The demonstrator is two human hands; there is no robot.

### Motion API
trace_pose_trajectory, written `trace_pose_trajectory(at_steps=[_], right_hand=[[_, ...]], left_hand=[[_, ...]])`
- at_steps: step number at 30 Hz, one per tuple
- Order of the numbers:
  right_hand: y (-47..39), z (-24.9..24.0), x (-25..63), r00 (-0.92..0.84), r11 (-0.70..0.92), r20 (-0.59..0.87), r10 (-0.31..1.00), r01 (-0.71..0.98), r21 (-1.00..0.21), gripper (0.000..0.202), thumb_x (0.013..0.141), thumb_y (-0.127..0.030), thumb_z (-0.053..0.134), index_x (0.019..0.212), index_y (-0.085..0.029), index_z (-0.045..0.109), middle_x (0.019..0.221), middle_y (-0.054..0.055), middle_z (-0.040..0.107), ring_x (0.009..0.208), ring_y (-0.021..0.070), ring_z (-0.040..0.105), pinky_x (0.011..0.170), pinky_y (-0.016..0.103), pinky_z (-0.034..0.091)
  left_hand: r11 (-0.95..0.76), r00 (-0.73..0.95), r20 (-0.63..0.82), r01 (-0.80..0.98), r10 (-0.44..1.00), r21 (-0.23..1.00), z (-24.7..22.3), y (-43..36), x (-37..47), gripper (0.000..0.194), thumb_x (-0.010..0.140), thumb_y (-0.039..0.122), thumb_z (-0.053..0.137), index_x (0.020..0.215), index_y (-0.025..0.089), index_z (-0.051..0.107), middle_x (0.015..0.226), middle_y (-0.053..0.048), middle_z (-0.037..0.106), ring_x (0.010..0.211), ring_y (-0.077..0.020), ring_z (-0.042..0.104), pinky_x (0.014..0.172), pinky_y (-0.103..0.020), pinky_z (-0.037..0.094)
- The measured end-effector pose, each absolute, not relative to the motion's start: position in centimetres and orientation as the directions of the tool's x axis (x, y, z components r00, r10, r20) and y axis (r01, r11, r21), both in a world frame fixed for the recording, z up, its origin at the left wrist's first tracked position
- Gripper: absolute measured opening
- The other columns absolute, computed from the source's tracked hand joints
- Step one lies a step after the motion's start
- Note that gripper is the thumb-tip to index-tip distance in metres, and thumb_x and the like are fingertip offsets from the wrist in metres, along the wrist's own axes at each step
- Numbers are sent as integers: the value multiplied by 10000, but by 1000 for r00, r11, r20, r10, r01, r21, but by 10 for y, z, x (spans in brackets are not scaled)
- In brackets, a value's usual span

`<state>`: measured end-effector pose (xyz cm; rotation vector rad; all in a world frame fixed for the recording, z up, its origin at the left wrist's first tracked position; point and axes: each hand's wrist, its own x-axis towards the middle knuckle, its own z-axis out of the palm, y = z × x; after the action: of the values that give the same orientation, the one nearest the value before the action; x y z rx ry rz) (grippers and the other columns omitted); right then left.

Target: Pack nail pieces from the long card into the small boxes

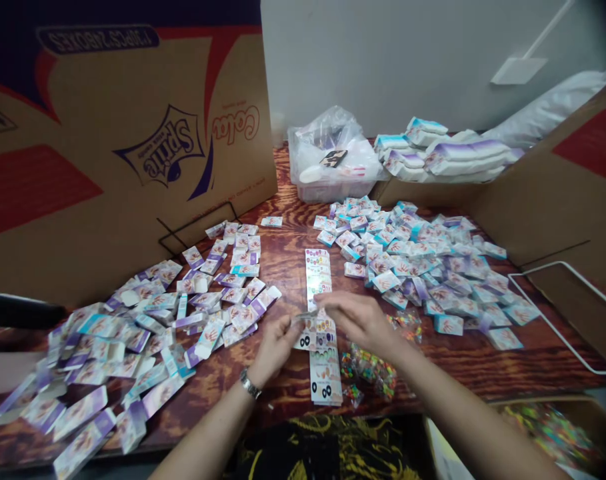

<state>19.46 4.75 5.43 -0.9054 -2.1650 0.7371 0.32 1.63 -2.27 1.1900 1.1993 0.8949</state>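
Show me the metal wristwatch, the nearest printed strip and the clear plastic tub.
Metal wristwatch [251, 385], head view: on its band.
Printed strip [325, 373], head view: on its printed face.
Clear plastic tub [327, 194], head view: on its front wall.

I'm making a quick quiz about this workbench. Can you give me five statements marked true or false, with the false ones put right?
1. The left hand and right hand are close together over the printed sheets. True.
2. A watch is on the right wrist. False: the watch is on the left one.
3. Bright packets lie to the right of the printed sheets. True.
4. Small boxes lie only left of the printed sheets. False: small boxes lie on both sides.
5. "Sprite" on the big carton appears upside down. True.
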Motion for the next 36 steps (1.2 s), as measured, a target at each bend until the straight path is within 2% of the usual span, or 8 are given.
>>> trace_pose_trajectory(at_steps=[4,7,12,18,22,27,31,36], right_hand=[[25,40,181,-750,833,403,524,355,-424,219,903,-146,433,1022,-207,606,1019,53,674,993,172,588,894,360,464],[17,33,176,-775,827,327,541,420,-373,199,904,-145,433,962,-199,616,894,54,679,917,181,594,834,352,475],[27,34,178,-678,645,186,711,524,-556,192,920,-233,439,1035,-192,588,928,69,596,834,153,580,725,270,491],[40,23,179,-617,604,203,760,557,-570,261,874,-306,535,1110,-197,553,953,74,570,898,186,542,753,302,475],[30,13,175,-623,705,331,709,625,-334,193,914,-192,446,1010,-199,613,824,49,608,776,161,539,666,270,436],[11,4,180,-728,811,402,555,582,-64,236,917,-190,431,1103,-171,577,1065,88,636,918,200,528,739,323,425],[5,8,206,-672,726,282,684,595,-343,184,928,-205,424,1012,-187,586,891,51,650,802,163,536,691,282,418],[6,-6,245,-529,169,-199,825,567,-807,240,917,-377,432,841,-180,546,724,-2,566,640,121,506,564,226,394]], left_hand=[[409,213,-361,-263,908,874,-12,14,0,290,766,373,599,905,121,634,798,-66,663,689,-159,595,645,-258,451],[570,333,-464,-519,821,636,-3,13,-4,291,759,376,599,903,129,651,848,-83,674,736,-173,608,678,-273,465],[487,357,-367,-348,859,801,8,9,-1,256,791,307,602,981,144,650,895,-60,675,779,-172,597,724,-279,455],[318,497,-243,-70,833,945,20,10,-8,332,772,175,545,1092,199,631,1091,-20,641,1022,-214,545,914,-312,379],[257,315,-226,-60,922,964,12,9,-5,258,740,176,590,987,183,664,973,-33,667,911,-186,572,878,-293,393],[557,239,-504,-397,830,729,1,6,6,229,630,185,726,844,152,650,756,-10,643,632,-100,558,651,-229,449],[644,377,-527,-354,762,678,3,3,8,246,658,213,731,878,134,656,839,-37,644,669,-94,565,661,-225,464],[605,307,-530,-265,791,751,0,1,4,333,709,305,705,1002,171,625,992,-68,643,769,-121,582,654,-219,461]])
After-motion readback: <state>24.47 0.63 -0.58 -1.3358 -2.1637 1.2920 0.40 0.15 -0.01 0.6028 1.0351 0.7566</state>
